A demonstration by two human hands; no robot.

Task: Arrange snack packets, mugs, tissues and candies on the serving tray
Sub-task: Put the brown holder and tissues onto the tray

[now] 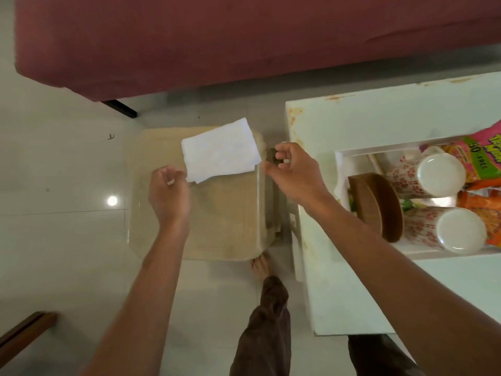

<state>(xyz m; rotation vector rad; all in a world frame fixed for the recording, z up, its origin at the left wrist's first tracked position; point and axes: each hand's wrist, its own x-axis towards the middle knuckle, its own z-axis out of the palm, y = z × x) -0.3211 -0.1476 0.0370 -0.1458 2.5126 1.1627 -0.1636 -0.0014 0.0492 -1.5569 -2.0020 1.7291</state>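
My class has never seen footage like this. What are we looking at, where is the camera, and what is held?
No machine here: these are a person's two bare hands, filmed by one camera worn on the head, looking down. The left hand pinches a white tissue by its corner above a beige tray. The right hand hovers beside the tissue, fingers loosely curled, seemingly holding nothing. On the white table to the right, a white box holds two mugs, a wooden bowl and snack packets.
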